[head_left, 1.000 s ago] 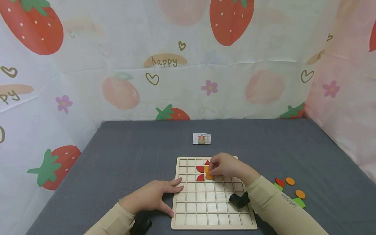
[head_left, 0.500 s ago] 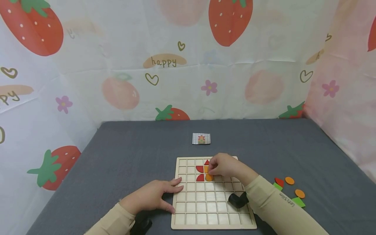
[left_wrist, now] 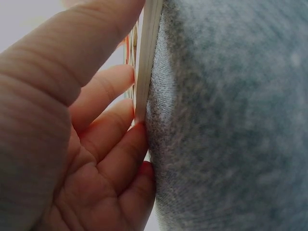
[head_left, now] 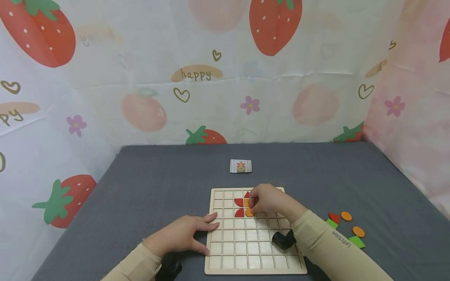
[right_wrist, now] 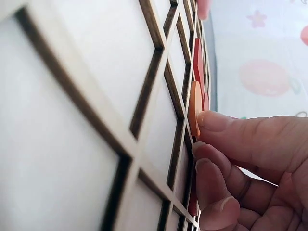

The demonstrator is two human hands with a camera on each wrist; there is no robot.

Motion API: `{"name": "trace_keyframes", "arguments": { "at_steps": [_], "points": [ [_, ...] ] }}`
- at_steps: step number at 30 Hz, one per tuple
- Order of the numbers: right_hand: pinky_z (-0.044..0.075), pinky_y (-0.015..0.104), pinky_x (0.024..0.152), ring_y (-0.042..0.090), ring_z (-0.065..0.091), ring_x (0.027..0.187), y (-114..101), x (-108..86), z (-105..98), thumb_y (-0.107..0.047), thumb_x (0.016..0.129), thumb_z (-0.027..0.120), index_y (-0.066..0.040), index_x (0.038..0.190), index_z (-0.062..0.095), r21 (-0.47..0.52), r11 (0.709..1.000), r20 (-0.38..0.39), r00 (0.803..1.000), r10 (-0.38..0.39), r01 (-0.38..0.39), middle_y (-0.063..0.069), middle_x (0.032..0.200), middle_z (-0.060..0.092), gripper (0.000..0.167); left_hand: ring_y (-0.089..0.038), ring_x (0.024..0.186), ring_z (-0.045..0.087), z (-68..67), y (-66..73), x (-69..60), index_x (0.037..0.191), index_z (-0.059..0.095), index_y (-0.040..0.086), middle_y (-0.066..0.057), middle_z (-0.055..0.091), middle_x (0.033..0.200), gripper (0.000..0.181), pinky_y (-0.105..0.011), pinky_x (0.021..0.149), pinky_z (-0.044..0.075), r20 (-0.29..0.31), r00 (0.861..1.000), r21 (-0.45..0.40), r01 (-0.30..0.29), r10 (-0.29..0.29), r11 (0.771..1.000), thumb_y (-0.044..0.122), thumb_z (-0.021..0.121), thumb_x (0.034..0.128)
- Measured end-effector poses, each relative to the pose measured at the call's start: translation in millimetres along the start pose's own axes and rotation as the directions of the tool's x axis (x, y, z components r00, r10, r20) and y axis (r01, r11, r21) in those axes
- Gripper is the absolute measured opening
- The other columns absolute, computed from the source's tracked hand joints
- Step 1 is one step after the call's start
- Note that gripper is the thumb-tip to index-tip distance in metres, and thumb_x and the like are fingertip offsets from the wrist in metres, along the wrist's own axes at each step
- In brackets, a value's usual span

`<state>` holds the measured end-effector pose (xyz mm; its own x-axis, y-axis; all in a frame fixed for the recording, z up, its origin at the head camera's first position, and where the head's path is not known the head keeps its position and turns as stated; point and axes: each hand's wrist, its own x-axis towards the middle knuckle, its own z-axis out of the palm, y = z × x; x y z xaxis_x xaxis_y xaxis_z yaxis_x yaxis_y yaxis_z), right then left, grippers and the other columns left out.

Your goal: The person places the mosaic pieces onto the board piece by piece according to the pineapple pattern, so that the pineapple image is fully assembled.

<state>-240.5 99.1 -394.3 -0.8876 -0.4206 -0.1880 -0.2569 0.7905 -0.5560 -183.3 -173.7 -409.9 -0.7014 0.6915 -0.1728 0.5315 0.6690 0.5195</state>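
Note:
A wooden grid board point(head_left: 255, 271) lies on the grey cloth. My left hand point(head_left: 175, 235) rests at its left edge, fingers spread; the left wrist view shows the fingertips against the board's side point(left_wrist: 147, 62). With thumb and fingertips, my right hand point(head_left: 272, 201) pinches the edge of an orange round piece point(head_left: 249, 212), also visible in the right wrist view as an orange disc point(right_wrist: 194, 107). Around it on the grid are a red triangle point(head_left: 247, 194), a partly covered orange square point(head_left: 246, 202) and two curved red pieces point(head_left: 239, 202) point(head_left: 239, 212).
A small printed card point(head_left: 240, 166) lies behind the board. To the right are loose pieces: a red one point(head_left: 334, 217), orange discs point(head_left: 346, 216) point(head_left: 358, 231) and green pieces point(head_left: 332, 223) point(head_left: 356, 242). A patterned curtain point(head_left: 211, 105) hangs behind the table.
The orange round piece and my right hand have shifted slightly left and toward the near side, and more of the disc's cell edge shows. My left hand has stayed at the board's edge.

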Motion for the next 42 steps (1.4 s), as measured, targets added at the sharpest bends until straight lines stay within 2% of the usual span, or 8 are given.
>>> {"name": "trace_keyframes", "arguments": {
  "at_steps": [4, 9, 14, 18, 22, 31, 42],
  "points": [
    [0.040, 0.027, 0.058, 0.012, 0.048, 0.062, 0.8, 0.0, -1.1, -0.009, 0.072, 0.076, -0.014, 0.064, 0.061, 0.022, 1.000, 0.009, 1.000, -0.005, 0.005, -0.006, 0.063, 0.057, 0.018, -0.014, 0.128, 0.038, -0.1, -0.1, -0.2, 0.133, 0.049, 0.022, 0.005, 0.035, 0.144, 0.076, -0.036, 0.101, 0.035, -0.003, 1.000, 0.004, -0.001, 0.001, 1.000, 0.050, 0.072, 0.0664],
    [0.040, 0.027, 0.056, 0.012, 0.048, 0.062, 9.0, -2.3, -6.0, -0.011, 0.075, 0.074, -0.014, 0.068, 0.063, 0.099, 0.994, 0.022, 0.999, -0.039, 0.037, -0.004, 0.066, 0.058, 0.014, -0.015, 0.128, 0.038, -0.3, 0.4, -0.4, 0.133, 0.049, 0.021, 0.004, 0.035, 0.144, 0.076, -0.037, 0.100, 0.035, -0.002, 1.000, 0.006, -0.006, 0.006, 1.000, 0.050, 0.072, 0.0666],
    [0.042, 0.029, 0.053, 0.015, 0.048, 0.058, 19.1, -7.8, -18.4, -0.009, 0.079, 0.070, -0.012, 0.074, 0.066, 0.210, 0.977, 0.039, 0.998, -0.044, 0.035, 0.001, 0.070, 0.062, 0.007, -0.015, 0.128, 0.038, -0.7, 0.7, -0.6, 0.133, 0.049, 0.021, 0.003, 0.036, 0.144, 0.076, -0.037, 0.101, 0.035, -0.005, 1.000, 0.008, -0.007, 0.007, 1.000, 0.049, 0.073, 0.0665],
    [0.048, 0.034, 0.058, 0.020, 0.052, 0.063, 23.8, -14.8, -30.7, -0.010, 0.081, 0.068, -0.009, 0.078, 0.066, 0.270, 0.963, 0.044, 0.999, -0.024, 0.011, 0.007, 0.074, 0.064, 0.004, -0.015, 0.128, 0.038, -0.9, 0.7, -0.8, 0.133, 0.049, 0.021, 0.004, 0.036, 0.144, 0.076, -0.036, 0.101, 0.035, -0.003, 1.000, 0.007, -0.005, 0.005, 1.000, 0.049, 0.073, 0.0665],
    [0.049, 0.039, 0.061, 0.023, 0.053, 0.063, 27.8, -23.9, -42.6, -0.012, 0.081, 0.068, -0.005, 0.081, 0.066, 0.280, 0.960, 0.034, 0.999, -0.011, 0.001, 0.012, 0.073, 0.062, 0.007, -0.015, 0.128, 0.038, -0.7, 0.5, -1.1, 0.133, 0.049, 0.021, 0.003, 0.036, 0.144, 0.076, -0.036, 0.101, 0.035, -0.005, 1.000, 0.005, -0.010, 0.010, 1.000, 0.049, 0.073, 0.0667],
    [0.046, 0.037, 0.060, 0.021, 0.051, 0.062, 46.8, -44.0, -61.4, -0.014, 0.082, 0.068, -0.003, 0.084, 0.065, 0.266, 0.964, 0.024, 1.000, 0.015, -0.020, 0.009, 0.070, 0.060, 0.012, -0.015, 0.129, 0.038, -0.9, 1.0, -1.6, 0.134, 0.048, 0.021, 0.003, 0.035, 0.144, 0.076, -0.036, 0.101, 0.035, 0.001, 1.000, 0.006, -0.009, 0.009, 1.000, 0.049, 0.072, 0.0672],
    [0.045, 0.038, 0.061, 0.020, 0.051, 0.064, 78.9, -70.1, -76.0, -0.017, 0.082, 0.068, -0.007, 0.084, 0.065, 0.231, 0.972, 0.020, 0.999, 0.048, -0.051, 0.006, 0.074, 0.060, 0.011, -0.014, 0.129, 0.037, -0.6, -1.1, -1.1, 0.134, 0.047, 0.023, 0.005, 0.034, 0.145, 0.077, -0.036, 0.101, 0.035, 0.008, 1.000, 0.006, 0.000, 0.000, 1.000, 0.052, 0.071, 0.0668]
  ]
}}
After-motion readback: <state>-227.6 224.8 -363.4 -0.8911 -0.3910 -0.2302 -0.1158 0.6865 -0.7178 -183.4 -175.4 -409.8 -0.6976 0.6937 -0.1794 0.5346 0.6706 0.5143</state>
